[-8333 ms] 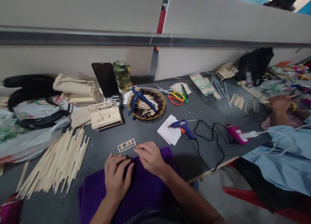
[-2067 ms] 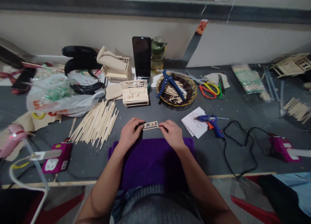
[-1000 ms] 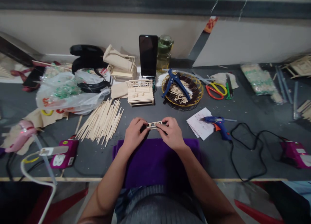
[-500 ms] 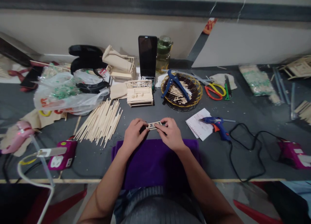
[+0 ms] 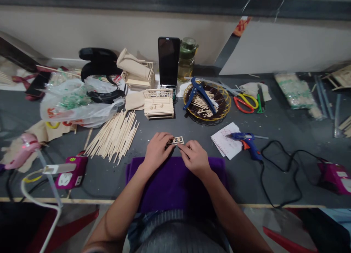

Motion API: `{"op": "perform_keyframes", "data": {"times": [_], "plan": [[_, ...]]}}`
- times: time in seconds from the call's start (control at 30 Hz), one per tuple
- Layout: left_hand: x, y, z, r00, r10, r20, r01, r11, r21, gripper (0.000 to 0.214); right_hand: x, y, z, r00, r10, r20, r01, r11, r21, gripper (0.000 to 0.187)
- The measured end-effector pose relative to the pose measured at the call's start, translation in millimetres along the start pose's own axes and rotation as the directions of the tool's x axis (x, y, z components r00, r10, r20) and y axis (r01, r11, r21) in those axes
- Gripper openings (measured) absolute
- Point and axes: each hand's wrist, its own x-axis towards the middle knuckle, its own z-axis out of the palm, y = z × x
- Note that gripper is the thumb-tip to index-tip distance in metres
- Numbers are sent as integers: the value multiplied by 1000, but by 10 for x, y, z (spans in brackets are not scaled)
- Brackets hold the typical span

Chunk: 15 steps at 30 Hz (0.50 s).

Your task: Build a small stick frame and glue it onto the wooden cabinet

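Between my hands is a small rectangular wooden stick frame [image 5: 178,140] with tiny round wooden pieces inside it. My left hand [image 5: 159,148] is closed on the frame's left end, its fingers hiding that part. My right hand [image 5: 194,156] has curled fingers, with the thumb and index fingertip at the frame's lower edge near its right end. Just beyond stands a miniature wooden piece [image 5: 159,108] with a back rail and small round pieces on its top. A purple cloth [image 5: 178,183] lies under my wrists at the table edge.
Loose wooden sticks [image 5: 112,136] lie to the left, near a plastic bag [image 5: 74,103]. A basket [image 5: 226,108] holds short sticks and a blue cutter [image 5: 201,94]. At right are papers [image 5: 226,139], a blue glue gun [image 5: 246,139] with a trailing cord, and scissors [image 5: 245,103]. A phone [image 5: 168,61] stands behind.
My right hand has drawn back from the frame's right end to its lower edge, uncovering that end. My left hand has shifted slightly right, still holding the frame. The camera view has moved slightly.
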Motion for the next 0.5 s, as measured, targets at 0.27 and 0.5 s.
{"op": "perform_keyframes", "data": {"times": [0.27,0.5], "plan": [[48,-42,-27,997,-27,78,24,999,39,27,14,12,23,1000,-13,13,14,1000,-24,32],[65,-9,-11,998,-28,62,25,998,50,24,9,9,17,1000,-5,22,5,1000,-12,31]]}}
